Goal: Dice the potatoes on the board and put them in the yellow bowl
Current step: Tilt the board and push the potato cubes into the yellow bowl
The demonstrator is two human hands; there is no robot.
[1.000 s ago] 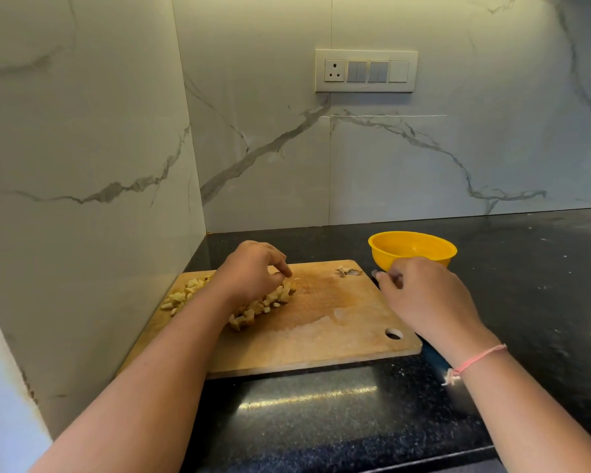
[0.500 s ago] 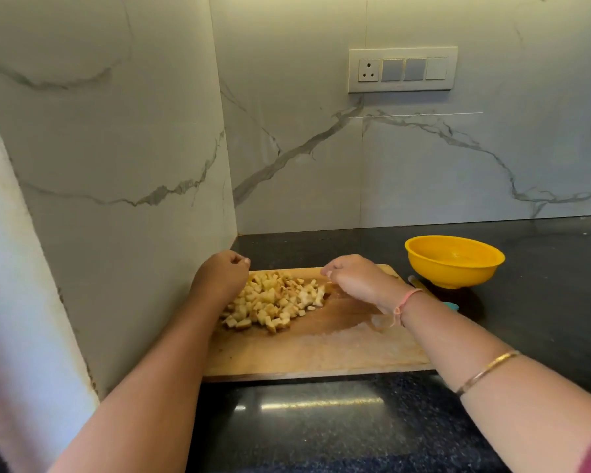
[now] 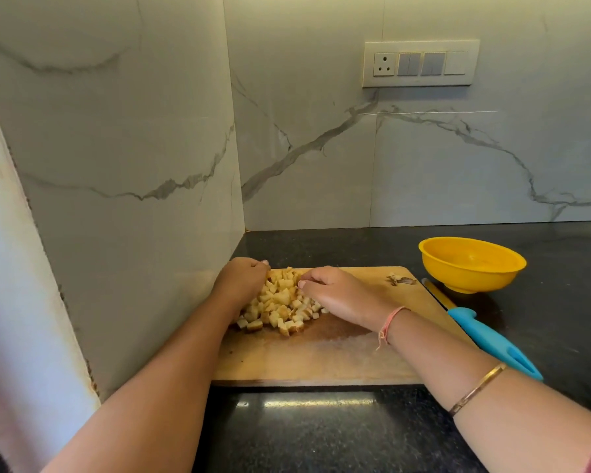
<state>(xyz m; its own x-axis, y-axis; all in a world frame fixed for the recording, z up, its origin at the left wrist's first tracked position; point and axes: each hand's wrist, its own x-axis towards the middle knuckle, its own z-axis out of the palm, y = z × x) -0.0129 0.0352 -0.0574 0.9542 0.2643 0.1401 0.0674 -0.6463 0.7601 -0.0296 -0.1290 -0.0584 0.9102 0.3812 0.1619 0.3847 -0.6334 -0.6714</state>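
Our left hand [image 3: 243,281] and right hand [image 3: 335,295] flank the diced potatoes [image 3: 280,310], with the fingers of both curled inward against the heap from either side. The palms and most fingertips are turned away from us, so we cannot tell how many cubes each actually grips. The left wrist covers the pile's left edge. The cubes are small, pale yellow with browner faces, and heaped on the far-left part of the wooden board [image 3: 321,356]. The board's left edge lies close to the marble side wall [image 3: 133,165], a tight spot. Its near half is open, as is the black counter [image 3: 321,435] to the right. The yellow bowl [image 3: 471,264] stands just off the board's far-right corner. A blue-handled knife [image 3: 492,339] lies along the right edge, and the bowl hides its blade tip.
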